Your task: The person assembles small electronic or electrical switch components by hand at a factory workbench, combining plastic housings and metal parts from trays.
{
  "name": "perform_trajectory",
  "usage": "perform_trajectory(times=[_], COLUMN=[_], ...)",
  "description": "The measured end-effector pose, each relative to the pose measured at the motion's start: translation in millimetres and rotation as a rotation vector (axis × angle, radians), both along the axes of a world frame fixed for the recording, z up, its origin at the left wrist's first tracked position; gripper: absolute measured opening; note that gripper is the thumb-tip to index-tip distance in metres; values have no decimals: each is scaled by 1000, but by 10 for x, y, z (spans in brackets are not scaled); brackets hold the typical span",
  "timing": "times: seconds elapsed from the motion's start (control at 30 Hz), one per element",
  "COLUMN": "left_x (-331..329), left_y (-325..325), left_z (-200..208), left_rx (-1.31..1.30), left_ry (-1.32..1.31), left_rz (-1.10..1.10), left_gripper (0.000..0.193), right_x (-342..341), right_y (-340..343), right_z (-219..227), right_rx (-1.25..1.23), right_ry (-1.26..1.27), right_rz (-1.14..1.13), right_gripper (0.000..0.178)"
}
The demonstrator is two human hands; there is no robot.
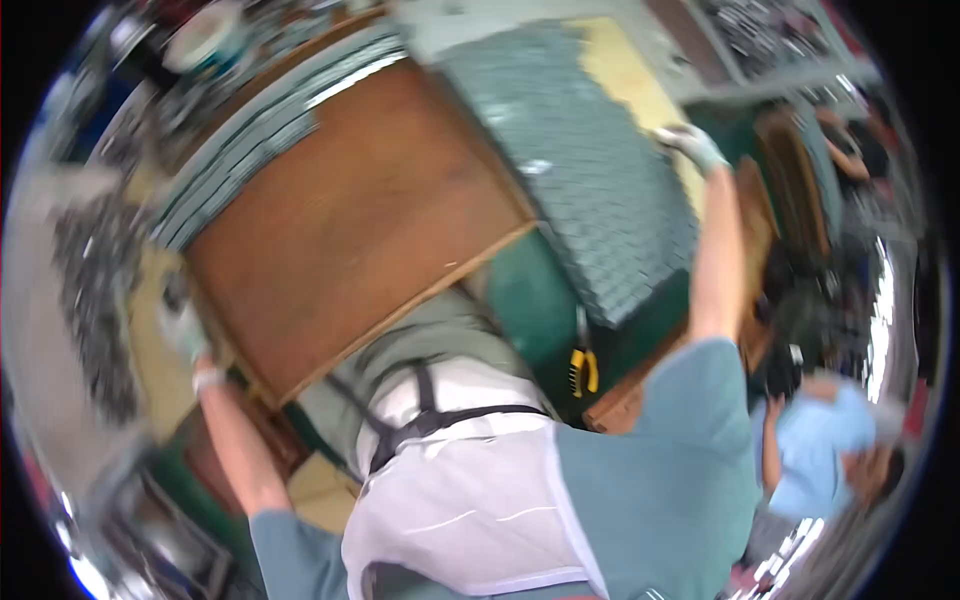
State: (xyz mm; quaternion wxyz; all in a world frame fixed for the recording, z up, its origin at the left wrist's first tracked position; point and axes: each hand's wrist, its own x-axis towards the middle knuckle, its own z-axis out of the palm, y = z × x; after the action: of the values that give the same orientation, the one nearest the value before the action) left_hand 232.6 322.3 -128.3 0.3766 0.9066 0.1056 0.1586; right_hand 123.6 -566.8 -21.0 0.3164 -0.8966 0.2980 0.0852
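A brown wooden tray (350,215) with raised edges lies tilted in front of me, with overlapping rows of grey metal strips (290,135) along its far left side. My left hand (182,325), in a pale glove, is beside the tray's left edge, its fingers closed around something dark that blur hides. To the right of the tray lies a yellow sheet (622,75), mostly covered by overlapping grey pieces (590,170). My right hand (692,146), also gloved, is at the sheet's right edge, fingers bunched on it.
Yellow-and-black handled pliers (583,370) lie on the green surface (530,295) near me. A heap of dark grey pieces (95,310) is at the left. Brown boards (790,180) stand at the right. A person in light blue (820,430) is at the lower right.
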Motion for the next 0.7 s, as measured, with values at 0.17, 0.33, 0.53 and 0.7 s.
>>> perform_trajectory(times=[0.17,0.33,0.53,0.7], left_x=[-340,-586,-604,-664], left_y=[267,309,59,-48], left_z=[53,-126,-98,-5], left_rx=[134,111,195,106], left_ry=[140,17,119,-1], left_rz=[-133,-44,200,170], left_gripper=[45,62,67,43], right_x=[-338,-339,15,78], right_y=[-680,-1375,-1277,-1486], right_z=[-139,-517,-732,-653], right_rx=[155,341,338,-12], right_ry=[112,-39,-160,-185], right_rz=[101,74,-6,149], right_gripper=[46,39,35,31])
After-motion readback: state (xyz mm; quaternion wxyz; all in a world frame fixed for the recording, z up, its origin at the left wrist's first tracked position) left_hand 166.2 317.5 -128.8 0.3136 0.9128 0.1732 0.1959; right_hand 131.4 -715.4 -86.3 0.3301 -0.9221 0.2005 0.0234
